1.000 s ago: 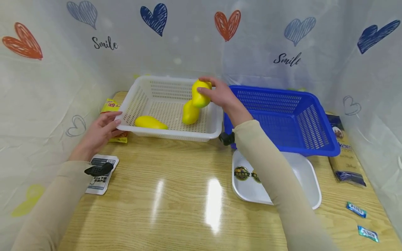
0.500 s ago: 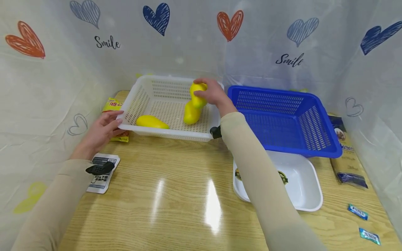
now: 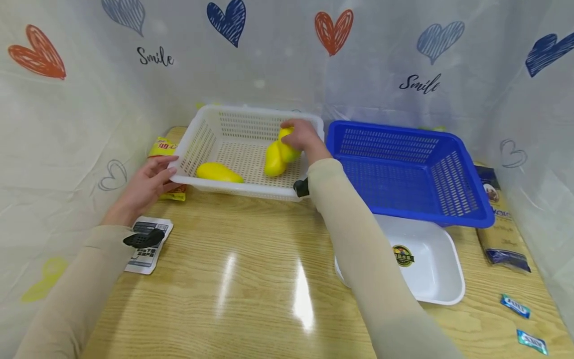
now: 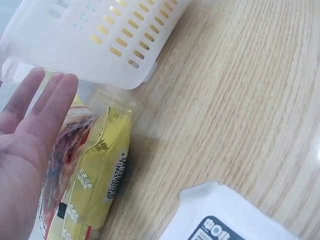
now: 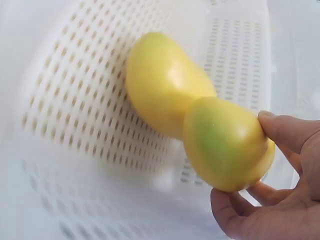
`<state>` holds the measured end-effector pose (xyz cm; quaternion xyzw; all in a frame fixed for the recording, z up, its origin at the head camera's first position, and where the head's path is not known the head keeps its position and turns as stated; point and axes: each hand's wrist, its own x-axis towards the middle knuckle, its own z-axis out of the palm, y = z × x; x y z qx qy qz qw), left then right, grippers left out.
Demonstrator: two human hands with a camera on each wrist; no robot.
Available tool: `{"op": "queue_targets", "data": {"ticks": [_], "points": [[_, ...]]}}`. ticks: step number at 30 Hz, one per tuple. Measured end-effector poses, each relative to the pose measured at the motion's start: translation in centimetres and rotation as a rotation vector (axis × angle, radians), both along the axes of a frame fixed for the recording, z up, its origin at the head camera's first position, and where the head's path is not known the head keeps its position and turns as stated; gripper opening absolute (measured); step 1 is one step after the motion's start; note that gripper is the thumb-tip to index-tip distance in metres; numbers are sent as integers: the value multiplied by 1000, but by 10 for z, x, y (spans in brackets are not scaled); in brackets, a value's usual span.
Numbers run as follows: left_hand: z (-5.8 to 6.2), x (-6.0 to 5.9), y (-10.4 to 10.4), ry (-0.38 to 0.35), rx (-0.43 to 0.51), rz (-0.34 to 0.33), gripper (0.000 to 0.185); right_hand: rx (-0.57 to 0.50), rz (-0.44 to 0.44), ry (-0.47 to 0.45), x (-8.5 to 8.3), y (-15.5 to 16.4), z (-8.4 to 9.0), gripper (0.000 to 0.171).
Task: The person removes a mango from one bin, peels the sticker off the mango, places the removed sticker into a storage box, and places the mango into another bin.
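Heart-printed curtains ring a wooden table (image 3: 251, 279). Inside the white basket (image 3: 197, 137), the right hand (image 3: 302, 137) grips a yellow mango (image 5: 227, 145) touching another mango (image 5: 162, 82). Lower it gently beside that one; the flat-fingered left hand (image 3: 145, 187) should steady the rim.

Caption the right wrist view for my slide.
Right hand holds a yellow mango against another mango inside the white basket.

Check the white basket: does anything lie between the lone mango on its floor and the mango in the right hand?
Yes. In the head view a third mango rests between the lone mango and the held mango, touching the latter.
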<state>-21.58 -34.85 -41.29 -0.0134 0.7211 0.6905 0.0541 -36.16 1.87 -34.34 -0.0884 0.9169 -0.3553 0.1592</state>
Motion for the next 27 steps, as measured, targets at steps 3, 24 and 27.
{"op": "queue_targets", "data": {"ticks": [3, 24, 27], "points": [[0, 0, 0, 3, 3, 0, 50, -81, -87, -105, 1, -3, 1, 48], [3, 1, 3, -40, -33, 19, 55, 75, -48, -101, 4, -8, 9, 48], [3, 1, 3, -48, -32, 26, 55, 174, 11, -72, 4, -11, 11, 37]]}}
